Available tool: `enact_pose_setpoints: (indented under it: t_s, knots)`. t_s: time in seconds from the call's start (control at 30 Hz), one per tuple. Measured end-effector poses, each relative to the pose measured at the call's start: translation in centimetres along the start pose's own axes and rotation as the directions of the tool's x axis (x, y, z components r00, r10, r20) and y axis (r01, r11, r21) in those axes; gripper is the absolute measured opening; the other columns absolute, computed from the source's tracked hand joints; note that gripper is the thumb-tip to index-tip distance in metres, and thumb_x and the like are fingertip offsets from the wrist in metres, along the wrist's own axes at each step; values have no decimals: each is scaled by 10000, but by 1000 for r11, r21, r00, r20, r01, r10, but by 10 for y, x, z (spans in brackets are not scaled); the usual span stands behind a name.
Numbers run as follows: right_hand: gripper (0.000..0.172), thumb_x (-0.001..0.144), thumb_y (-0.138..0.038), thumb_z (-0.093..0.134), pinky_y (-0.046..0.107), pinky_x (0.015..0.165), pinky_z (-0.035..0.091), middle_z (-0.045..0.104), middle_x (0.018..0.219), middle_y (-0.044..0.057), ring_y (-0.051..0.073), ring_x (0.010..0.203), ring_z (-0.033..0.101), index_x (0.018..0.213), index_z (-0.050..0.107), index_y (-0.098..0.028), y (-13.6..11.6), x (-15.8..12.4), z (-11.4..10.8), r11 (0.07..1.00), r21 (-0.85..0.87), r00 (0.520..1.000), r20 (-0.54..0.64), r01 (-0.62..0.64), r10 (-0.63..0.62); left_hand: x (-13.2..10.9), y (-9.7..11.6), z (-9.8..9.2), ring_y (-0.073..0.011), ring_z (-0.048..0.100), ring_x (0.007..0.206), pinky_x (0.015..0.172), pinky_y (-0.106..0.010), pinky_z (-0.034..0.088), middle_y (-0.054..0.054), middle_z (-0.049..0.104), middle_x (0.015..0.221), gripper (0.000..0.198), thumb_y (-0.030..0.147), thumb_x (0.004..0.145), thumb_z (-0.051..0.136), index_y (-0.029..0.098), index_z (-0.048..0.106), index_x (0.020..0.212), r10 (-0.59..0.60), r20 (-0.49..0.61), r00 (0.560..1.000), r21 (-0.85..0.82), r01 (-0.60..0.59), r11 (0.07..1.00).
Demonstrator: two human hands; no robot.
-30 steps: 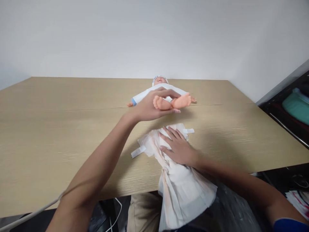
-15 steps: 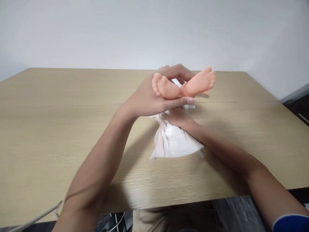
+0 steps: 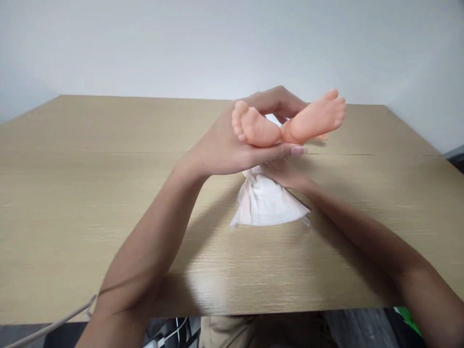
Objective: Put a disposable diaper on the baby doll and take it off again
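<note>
My left hand [image 3: 232,140] is closed around the ankles of a baby doll [image 3: 259,128], holding its legs up over the table. The doll's soles face me and its toes splay to either side. Thumb and fingers pass below and above the legs. Behind and beneath, most of the doll's body is hidden. Under the raised legs lies a white diaper [image 3: 271,200], its flared end spread on the table toward me. My right hand [image 3: 284,171] rests low at the diaper's far, bunched part; its fingers are hidden behind my left hand and the doll.
A light wood table [image 3: 108,208] with a seam across it reaches back to a pale wall [image 3: 217,48]. A whitish cable [image 3: 54,326] runs over the near left edge. Below the front edge are my legs and more cables.
The view has shifted slightly. The doll's feet sit a little farther right and higher in the picture, still in my left hand. A white strip beyond my thumb no longer shows.
</note>
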State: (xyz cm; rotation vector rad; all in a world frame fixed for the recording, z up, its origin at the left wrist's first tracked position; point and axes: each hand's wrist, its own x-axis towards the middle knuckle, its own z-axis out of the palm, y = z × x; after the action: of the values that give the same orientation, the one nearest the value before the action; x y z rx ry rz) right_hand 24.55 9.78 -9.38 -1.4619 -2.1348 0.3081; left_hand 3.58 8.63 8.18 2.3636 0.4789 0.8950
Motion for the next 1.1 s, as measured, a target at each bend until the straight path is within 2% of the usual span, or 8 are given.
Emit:
enact_pose_setpoints:
  t_s: [0.17, 0.3, 0.43, 0.57, 0.87, 0.93, 1.0, 1.1]
  knots:
    - [487, 1194, -404, 435, 531, 1393, 331, 546, 1712, 116, 290, 1625, 456, 1605, 612, -213, 16, -62, -22, 998, -26, 999, -4, 51, -51, 1, -2, 2, -365, 674, 1409, 1169, -535, 553, -42, 737, 1315, 462, 590, 964, 814, 211, 735, 1216, 39, 27, 999, -57, -37, 998]
    - [530, 1164, -380, 432, 591, 1379, 356, 499, 1762, 42, 293, 1657, 420, 1678, 537, -312, 8, -87, -35, 994, -22, 991, 73, 111, -109, 0, -5, 5, -315, 718, 1303, 1153, -497, 565, -57, 755, 1264, 379, 484, 966, 848, 216, 750, 1216, 85, 8, 996, -71, -84, 994]
    - [553, 1162, -417, 424, 604, 1369, 356, 475, 1782, 19, 304, 1669, 402, 1700, 507, -322, 1, -92, -35, 990, -7, 979, 151, 138, -135, -5, -7, 11, -306, 734, 1214, 1093, -499, 594, -91, 771, 1254, 379, 474, 961, 847, 222, 767, 1233, 53, -15, 999, -26, -53, 998]
    - [525, 1169, -451, 436, 557, 1364, 371, 606, 1674, 71, 292, 1606, 486, 1630, 603, -262, 5, -91, -29, 985, 10, 979, 106, 174, -175, -13, -9, 20, -273, 750, 1129, 1049, -447, 608, -68, 781, 1206, 371, 484, 948, 848, 232, 769, 1209, 20, 12, 1000, -33, -19, 999]
    - [545, 1162, -443, 449, 571, 1317, 414, 589, 1676, 127, 326, 1588, 489, 1641, 558, -209, 0, -98, -22, 985, -47, 982, 99, 166, -161, -30, -11, 31, -250, 732, 1109, 1023, -389, 580, -59, 787, 1167, 396, 525, 939, 848, 228, 766, 1188, -44, -7, 999, -1, 44, 999]
    - [499, 1153, -444, 479, 566, 1291, 442, 639, 1613, 140, 331, 1536, 546, 1572, 605, -204, -1, -100, -22, 989, -37, 990, 30, 142, -141, -35, -11, 34, -249, 728, 1111, 1020, -394, 578, -60, 790, 1196, 414, 538, 934, 850, 241, 768, 1211, -54, -14, 998, -8, 54, 999]
    - [459, 1127, -459, 543, 553, 1247, 489, 693, 1519, 161, 334, 1450, 622, 1498, 619, -200, -1, -102, -23, 996, -11, 987, -134, 89, -89, -40, -12, 38, -255, 722, 1122, 1024, -408, 574, -64, 791, 1222, 430, 547, 932, 850, 248, 766, 1230, -40, -13, 999, -19, 40, 999]
    - [559, 1070, -481, 670, 556, 1219, 527, 691, 1488, 189, 342, 1418, 655, 1529, 511, -205, -4, -106, -21, 996, 36, 903, -427, 77, -54, -47, -15, 44, -272, 707, 1190, 1060, -435, 549, -68, 793, 1269, 401, 490, 952, 848, 253, 754, 1261, 36, 15, 999, -55, -35, 998]
